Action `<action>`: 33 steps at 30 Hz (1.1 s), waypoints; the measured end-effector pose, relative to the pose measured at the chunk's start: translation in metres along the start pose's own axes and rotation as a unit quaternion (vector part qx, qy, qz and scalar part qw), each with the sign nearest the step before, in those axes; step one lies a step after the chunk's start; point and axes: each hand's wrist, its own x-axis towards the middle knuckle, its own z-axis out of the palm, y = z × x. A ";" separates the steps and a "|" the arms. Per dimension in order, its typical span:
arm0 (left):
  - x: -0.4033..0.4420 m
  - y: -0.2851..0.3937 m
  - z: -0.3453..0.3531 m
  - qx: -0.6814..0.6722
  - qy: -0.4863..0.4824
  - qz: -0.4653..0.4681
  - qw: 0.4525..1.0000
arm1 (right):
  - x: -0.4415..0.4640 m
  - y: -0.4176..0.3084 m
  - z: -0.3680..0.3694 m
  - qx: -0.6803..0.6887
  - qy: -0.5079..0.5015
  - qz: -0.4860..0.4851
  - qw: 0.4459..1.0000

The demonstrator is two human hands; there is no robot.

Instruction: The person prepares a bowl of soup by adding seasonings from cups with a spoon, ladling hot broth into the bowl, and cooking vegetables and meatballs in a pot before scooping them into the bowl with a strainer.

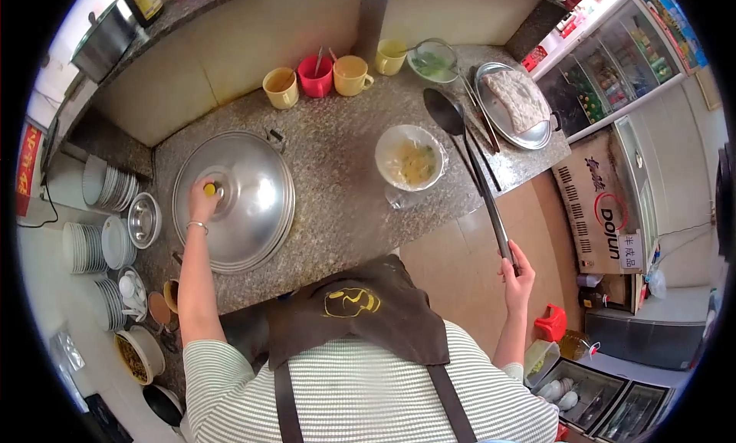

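White bowl [387,156] between metal lid [247,203] and ladle [444,111]

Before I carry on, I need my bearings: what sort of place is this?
Probably a small restaurant's kitchen: many stacked plates, a wide metal lid under the left hand, and a glass-fronted cabinet holding bottles all suggest it.

The left hand [202,205] partly covers the knob [210,188] of the domed metal lid [253,171]. The top edge crops a labelled bottle [145,1].
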 end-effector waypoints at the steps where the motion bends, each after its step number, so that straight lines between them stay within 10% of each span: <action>1: -0.002 0.003 0.000 -0.009 0.013 0.012 1.000 | 0.011 0.003 0.000 0.011 0.008 -0.010 1.000; 12: -0.039 0.061 0.004 0.044 0.090 -0.019 0.995 | 0.192 0.069 0.017 -0.086 0.000 -0.084 0.993; 20: -0.076 0.078 0.057 0.043 0.163 -0.092 0.981 | 0.290 0.154 0.051 -0.180 0.018 -0.315 0.932; 29: -0.083 0.107 0.058 0.036 0.186 -0.228 0.955 | 0.292 0.202 0.068 -0.216 -0.002 -0.238 0.947; 33: -0.060 0.087 0.047 0.019 0.207 -0.132 0.969 | 0.298 0.218 0.092 -0.108 -0.052 -0.159 0.980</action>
